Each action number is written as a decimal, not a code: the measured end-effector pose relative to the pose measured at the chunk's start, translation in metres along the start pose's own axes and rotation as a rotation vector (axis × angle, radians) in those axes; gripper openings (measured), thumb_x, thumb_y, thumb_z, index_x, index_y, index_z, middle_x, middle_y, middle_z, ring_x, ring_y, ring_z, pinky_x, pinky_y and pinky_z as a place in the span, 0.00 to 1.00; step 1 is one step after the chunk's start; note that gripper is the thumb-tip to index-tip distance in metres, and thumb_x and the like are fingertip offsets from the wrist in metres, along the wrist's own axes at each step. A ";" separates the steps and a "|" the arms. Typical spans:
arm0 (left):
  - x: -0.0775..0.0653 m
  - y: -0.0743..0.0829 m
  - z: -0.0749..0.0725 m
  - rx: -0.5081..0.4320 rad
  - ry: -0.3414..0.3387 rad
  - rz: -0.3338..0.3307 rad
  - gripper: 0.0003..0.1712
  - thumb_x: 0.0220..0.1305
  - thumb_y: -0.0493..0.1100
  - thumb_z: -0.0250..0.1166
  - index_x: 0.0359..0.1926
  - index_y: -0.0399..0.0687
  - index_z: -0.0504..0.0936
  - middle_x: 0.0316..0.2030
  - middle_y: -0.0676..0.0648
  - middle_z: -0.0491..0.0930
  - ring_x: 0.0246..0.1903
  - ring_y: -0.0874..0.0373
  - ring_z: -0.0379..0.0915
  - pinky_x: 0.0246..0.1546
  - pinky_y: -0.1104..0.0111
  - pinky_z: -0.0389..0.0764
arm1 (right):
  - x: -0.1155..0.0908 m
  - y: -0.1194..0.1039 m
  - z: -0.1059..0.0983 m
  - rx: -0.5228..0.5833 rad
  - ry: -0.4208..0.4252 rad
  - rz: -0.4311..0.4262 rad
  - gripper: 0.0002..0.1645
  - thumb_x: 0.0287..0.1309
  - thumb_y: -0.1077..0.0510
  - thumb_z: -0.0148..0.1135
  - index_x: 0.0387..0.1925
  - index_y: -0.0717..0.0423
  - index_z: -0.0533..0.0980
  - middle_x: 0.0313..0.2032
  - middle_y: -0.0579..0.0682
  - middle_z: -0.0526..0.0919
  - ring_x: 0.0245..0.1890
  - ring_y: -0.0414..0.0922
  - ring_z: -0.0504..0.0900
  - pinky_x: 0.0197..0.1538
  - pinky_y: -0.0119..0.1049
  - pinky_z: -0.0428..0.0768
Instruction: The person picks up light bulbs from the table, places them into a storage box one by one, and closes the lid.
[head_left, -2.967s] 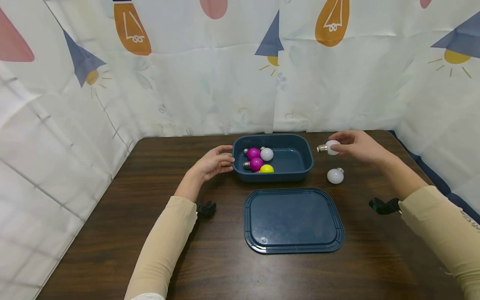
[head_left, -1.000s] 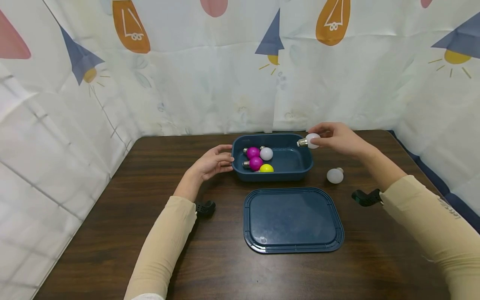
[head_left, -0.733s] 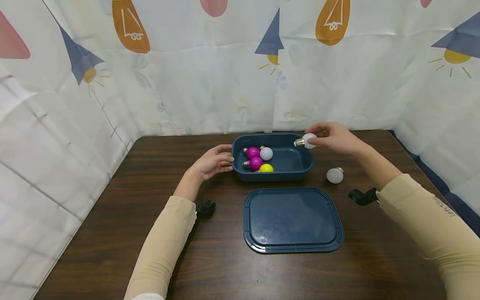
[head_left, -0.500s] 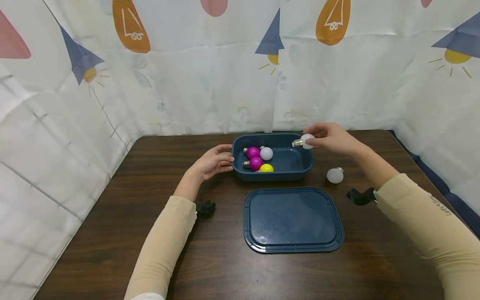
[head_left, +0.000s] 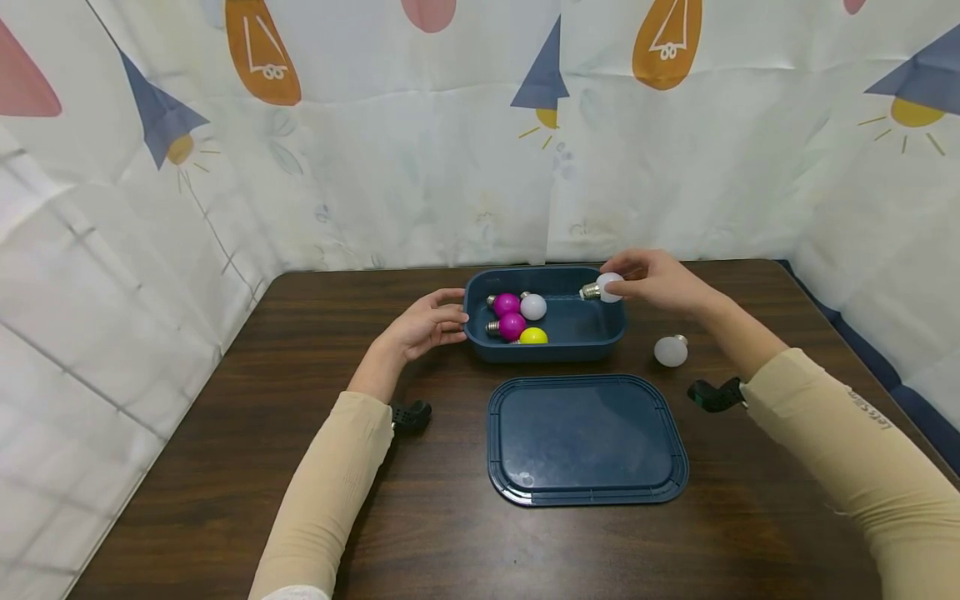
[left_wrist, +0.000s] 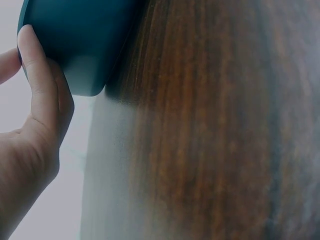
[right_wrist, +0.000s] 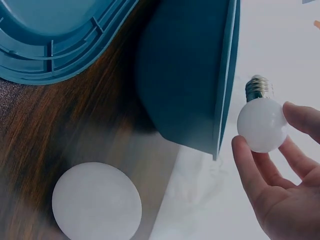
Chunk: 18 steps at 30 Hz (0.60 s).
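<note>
In the head view my right hand (head_left: 656, 279) pinches a white light bulb (head_left: 611, 288) by its round globe, over the right end of the dark blue plastic box (head_left: 543, 355). The right wrist view shows this bulb (right_wrist: 262, 125) between thumb and fingers, its metal screw base pointing away from the palm. My left hand (head_left: 427, 323) touches the box's left end with its fingertips; the left wrist view has fingers (left_wrist: 39, 70) along the box's outer wall. Inside the box, toward the left, lie two magenta bulbs (head_left: 512, 326), a white bulb (head_left: 533, 307) and a yellow bulb (head_left: 533, 337).
Another white bulb (head_left: 671, 352) lies on the dark wooden table (head_left: 300, 417), right of the box. In front of the box a blue lid (head_left: 588, 440) lies flat. A printed white curtain (head_left: 450, 167) hangs behind the table and at both sides.
My right hand has carried the white bulb leftward, from the table's right side to over the box's right end, and most recently slightly lower. My left hand has stayed at the box.
</note>
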<state>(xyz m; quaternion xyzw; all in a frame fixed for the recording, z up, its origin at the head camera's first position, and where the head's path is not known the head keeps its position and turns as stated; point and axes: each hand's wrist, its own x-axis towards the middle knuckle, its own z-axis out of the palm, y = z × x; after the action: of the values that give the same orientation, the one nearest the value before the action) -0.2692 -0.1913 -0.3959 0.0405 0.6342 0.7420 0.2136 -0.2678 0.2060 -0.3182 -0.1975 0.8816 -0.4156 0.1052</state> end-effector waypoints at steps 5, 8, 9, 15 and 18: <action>0.000 -0.001 -0.001 0.007 -0.003 0.005 0.35 0.75 0.30 0.58 0.77 0.43 0.56 0.49 0.38 0.76 0.37 0.55 0.83 0.41 0.66 0.87 | 0.002 0.004 0.003 -0.002 -0.004 0.000 0.26 0.74 0.52 0.62 0.66 0.61 0.73 0.63 0.62 0.74 0.60 0.58 0.76 0.59 0.58 0.78; 0.000 -0.001 -0.001 0.010 -0.004 0.003 0.35 0.75 0.30 0.58 0.77 0.43 0.56 0.49 0.39 0.76 0.37 0.55 0.83 0.41 0.66 0.87 | 0.003 0.006 0.004 0.007 -0.009 -0.003 0.26 0.74 0.53 0.62 0.66 0.61 0.73 0.64 0.62 0.74 0.59 0.58 0.77 0.58 0.58 0.78; 0.000 -0.001 -0.001 0.013 -0.004 0.003 0.35 0.75 0.30 0.58 0.77 0.43 0.56 0.49 0.39 0.76 0.37 0.55 0.83 0.41 0.66 0.87 | 0.003 0.006 0.005 0.010 -0.010 -0.003 0.25 0.74 0.53 0.62 0.66 0.61 0.74 0.64 0.62 0.74 0.59 0.58 0.77 0.58 0.59 0.78; -0.001 -0.001 -0.001 0.006 -0.001 -0.002 0.36 0.75 0.30 0.57 0.78 0.43 0.56 0.48 0.39 0.75 0.37 0.55 0.83 0.41 0.66 0.87 | 0.006 0.007 0.011 0.023 -0.012 0.007 0.25 0.73 0.52 0.63 0.64 0.61 0.75 0.64 0.60 0.74 0.60 0.58 0.76 0.58 0.59 0.78; -0.001 -0.001 -0.001 0.002 0.001 -0.003 0.35 0.75 0.30 0.57 0.78 0.43 0.56 0.49 0.39 0.75 0.37 0.55 0.83 0.41 0.66 0.86 | 0.008 0.006 0.014 0.019 -0.014 0.010 0.25 0.73 0.52 0.63 0.64 0.61 0.75 0.63 0.60 0.75 0.59 0.58 0.76 0.58 0.57 0.79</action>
<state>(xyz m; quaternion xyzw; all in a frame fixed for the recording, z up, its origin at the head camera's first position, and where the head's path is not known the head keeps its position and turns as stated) -0.2688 -0.1926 -0.3972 0.0394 0.6349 0.7411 0.2146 -0.2720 0.1964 -0.3322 -0.1951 0.8778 -0.4221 0.1152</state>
